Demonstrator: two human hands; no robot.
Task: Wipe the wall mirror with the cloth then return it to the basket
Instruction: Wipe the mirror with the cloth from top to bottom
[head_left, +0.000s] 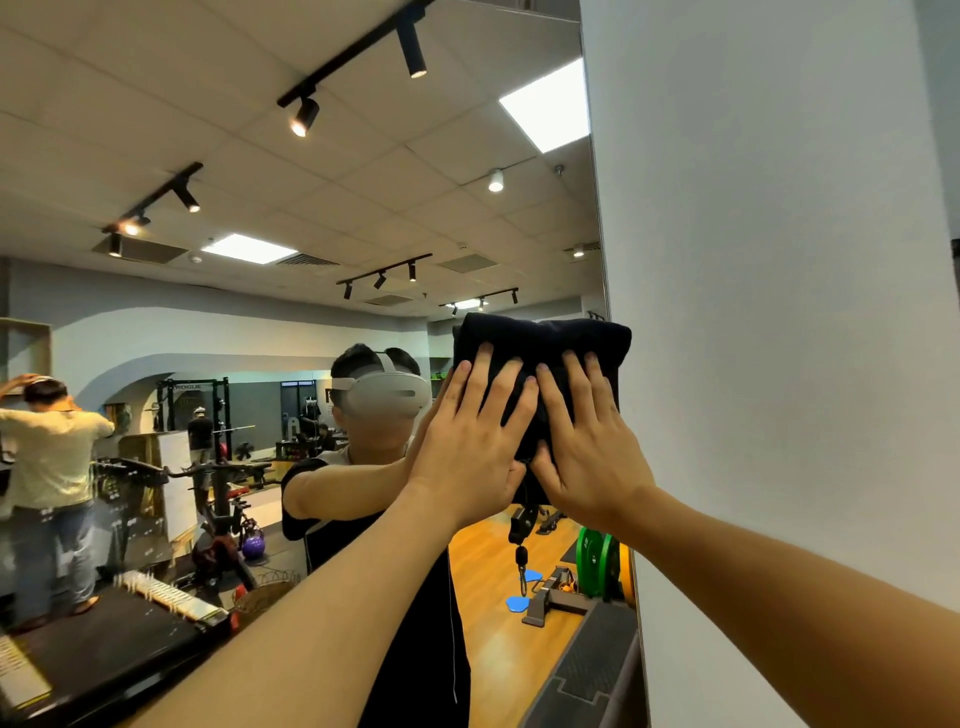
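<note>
We press both hands flat on the cloth (540, 358), left hand (470, 441) and right hand (589, 447) side by side, fingers straight and spread. Cloth sits against the mirror (260, 312) at its right edge, beside the wall (779, 260). A basket (262, 597), probably wicker, shows reflected low down.

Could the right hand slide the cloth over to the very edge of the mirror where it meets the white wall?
Probably yes. The right hand already lies flat on the dark cloth, whose right corner overlaps the mirror's edge at the white wall. Nothing stands between; the left hand presses beside it.
</note>
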